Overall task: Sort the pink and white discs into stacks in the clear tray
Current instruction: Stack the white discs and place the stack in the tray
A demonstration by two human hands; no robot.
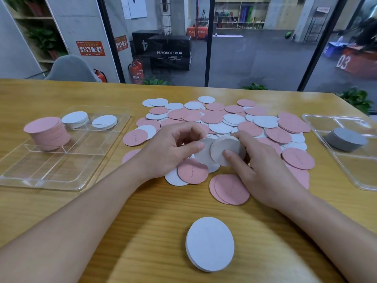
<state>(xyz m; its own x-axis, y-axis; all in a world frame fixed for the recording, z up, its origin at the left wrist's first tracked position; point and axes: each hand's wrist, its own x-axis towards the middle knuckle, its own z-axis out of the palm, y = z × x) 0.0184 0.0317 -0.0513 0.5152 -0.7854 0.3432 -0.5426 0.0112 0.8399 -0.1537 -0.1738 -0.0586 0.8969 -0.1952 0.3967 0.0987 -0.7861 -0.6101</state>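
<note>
The right hand [263, 166] hides pink discs beneath it; the right-side tray [346, 170] runs off frame.

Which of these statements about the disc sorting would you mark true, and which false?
1. A pink stack stands in the left clear tray. True.
2. The right tray holds a pink stack. False: it holds a grey stack.
3. Both hands are empty. False: the left hand and right hand hold pale discs.
4. A white stack lies on the table near the person. True.
</note>
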